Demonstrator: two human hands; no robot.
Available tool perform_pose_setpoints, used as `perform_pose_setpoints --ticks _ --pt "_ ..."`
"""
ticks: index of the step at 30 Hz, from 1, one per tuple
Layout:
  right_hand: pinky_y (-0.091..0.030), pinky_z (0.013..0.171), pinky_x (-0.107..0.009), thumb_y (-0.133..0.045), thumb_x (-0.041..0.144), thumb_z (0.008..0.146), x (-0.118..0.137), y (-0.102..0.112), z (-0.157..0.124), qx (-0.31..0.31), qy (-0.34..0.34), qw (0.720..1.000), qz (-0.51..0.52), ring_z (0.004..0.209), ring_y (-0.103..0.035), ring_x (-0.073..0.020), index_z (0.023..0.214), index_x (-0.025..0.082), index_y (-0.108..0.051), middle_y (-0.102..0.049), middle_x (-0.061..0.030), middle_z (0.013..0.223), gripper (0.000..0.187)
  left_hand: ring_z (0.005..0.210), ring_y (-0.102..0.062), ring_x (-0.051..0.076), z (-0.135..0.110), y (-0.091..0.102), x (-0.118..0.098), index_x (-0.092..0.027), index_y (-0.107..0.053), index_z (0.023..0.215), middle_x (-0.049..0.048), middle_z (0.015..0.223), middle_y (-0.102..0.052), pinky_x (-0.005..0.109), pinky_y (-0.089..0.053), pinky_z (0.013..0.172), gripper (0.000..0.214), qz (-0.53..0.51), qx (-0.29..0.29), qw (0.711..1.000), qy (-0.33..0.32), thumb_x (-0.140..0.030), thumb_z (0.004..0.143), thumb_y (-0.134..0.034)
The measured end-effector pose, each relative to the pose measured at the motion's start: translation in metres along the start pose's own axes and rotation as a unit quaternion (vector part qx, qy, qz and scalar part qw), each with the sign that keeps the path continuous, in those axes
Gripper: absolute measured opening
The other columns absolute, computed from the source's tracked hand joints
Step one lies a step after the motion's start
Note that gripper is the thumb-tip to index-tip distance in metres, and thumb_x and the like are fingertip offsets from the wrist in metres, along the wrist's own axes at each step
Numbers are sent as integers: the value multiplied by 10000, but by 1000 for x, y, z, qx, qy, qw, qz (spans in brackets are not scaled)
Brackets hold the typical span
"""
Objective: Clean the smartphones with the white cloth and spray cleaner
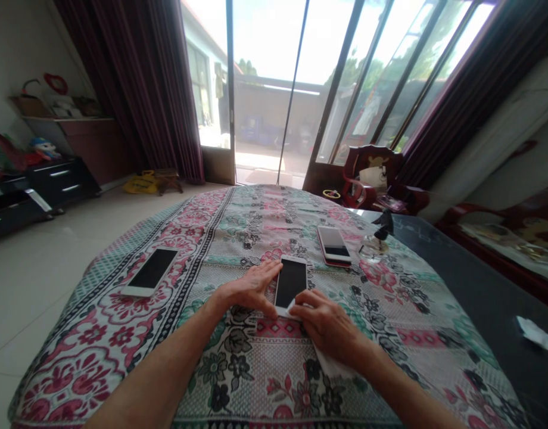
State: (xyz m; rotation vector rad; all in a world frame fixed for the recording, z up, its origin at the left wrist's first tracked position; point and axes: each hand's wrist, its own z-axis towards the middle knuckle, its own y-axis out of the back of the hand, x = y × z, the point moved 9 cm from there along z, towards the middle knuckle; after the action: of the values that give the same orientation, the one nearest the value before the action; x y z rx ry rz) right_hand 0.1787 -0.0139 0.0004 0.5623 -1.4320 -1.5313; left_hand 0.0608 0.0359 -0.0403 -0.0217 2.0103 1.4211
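Note:
A white smartphone [292, 285] with a dark screen lies face up on the patterned tablecloth. My left hand [254, 286] rests along its left side, fingers stretched out at the upper edge and the thumb apart near the bottom left corner. In the closed fingers of my right hand [325, 319] is a white tissue [332, 362], pressed on the phone's lower right corner. Part of the tissue trails out beneath that hand onto the cloth. To the left lies another white smartphone [153, 271], screen up. A third phone [334, 243], white with a reddish case edge, lies farther back on the right.
Behind the third phone's right side stands a clear glass object [373, 249] with a black top. A dark table [461, 262] adjoins on the right, bearing a crumpled white tissue [535, 333]. Beyond the tablecloth [238, 205] are a wooden chair [372, 173] and glass doors.

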Motion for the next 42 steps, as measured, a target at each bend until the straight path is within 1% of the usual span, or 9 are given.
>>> perform_pose_setpoints --ticks 6,12,17,24,27,31,35,38,42 --pt "-458 816 -316 -412 102 905 -10 5 -10 -2 -17 1000 4 927 -542 -165 1024 237 -649 -601 -48 996 298 1449 -6 300 1 0 3 -162 -87 1497 142 1575 -18 471 -85 1171 1145 -8 6 1000 -26 -589 625 -693" --pt "-459 805 -303 -423 129 920 2 -3 1 4 -11 1000 0 918 -530 -167 1002 239 -644 -593 -42 981 261 1446 -9 311 1 1 3 -185 -88 1497 143 1574 -32 483 -84 1165 1098 -16 10 999 -38 -519 645 -695" --pt "-460 795 -303 -430 114 912 12 -8 11 -12 13 1000 1 905 -515 -168 1025 237 -637 -591 -49 995 266 1446 -11 306 1 0 3 -213 -85 1494 123 1576 -31 485 -74 1167 1086 -9 11 999 -36 -443 637 -711" --pt "-464 801 -319 -441 122 913 17 -13 17 -24 19 1000 5 929 -492 -186 1068 231 -626 -591 -57 1023 265 1449 -7 288 0 1 1 -190 -102 1492 119 1578 -26 453 -70 1177 1009 -3 18 1000 -24 -373 681 -674" --pt "-460 809 -319 -441 112 907 16 -12 15 -18 19 1000 13 923 -496 -178 1056 230 -632 -590 -53 1011 269 1448 0 300 -1 1 1 -184 -98 1493 113 1580 -20 459 -72 1178 1019 -3 21 1000 -23 -377 675 -676" --pt "-451 802 -311 -449 113 896 8 -6 9 3 6 1000 23 894 -514 -162 978 222 -657 -590 -43 964 249 1447 6 310 -1 2 0 -184 -104 1495 109 1581 -24 467 -85 1178 1023 -4 17 1000 -21 -404 674 -674" --pt "-445 788 -302 -456 79 851 -3 2 -1 1 -8 999 31 876 -528 -152 929 214 -670 -591 -39 942 265 1444 -17 330 -1 3 0 -164 -122 1495 119 1579 -44 470 -97 1177 1013 -13 8 1000 -24 -425 683 -669" --pt "-442 783 -298 -448 66 834 -8 3 -8 1 -12 999 36 865 -533 -147 923 213 -671 -591 -38 933 282 1444 -25 324 0 2 0 -165 -121 1493 120 1578 -51 484 -99 1173 999 -12 4 1000 -29 -394 685 -662" --pt "-441 785 -305 -448 66 835 -9 1 -9 6 -17 999 31 870 -529 -153 931 214 -668 -586 -40 947 282 1448 -17 304 0 1 0 -112 -128 1488 148 1574 -49 463 -93 1175 976 0 7 1000 -23 -339 691 -645"
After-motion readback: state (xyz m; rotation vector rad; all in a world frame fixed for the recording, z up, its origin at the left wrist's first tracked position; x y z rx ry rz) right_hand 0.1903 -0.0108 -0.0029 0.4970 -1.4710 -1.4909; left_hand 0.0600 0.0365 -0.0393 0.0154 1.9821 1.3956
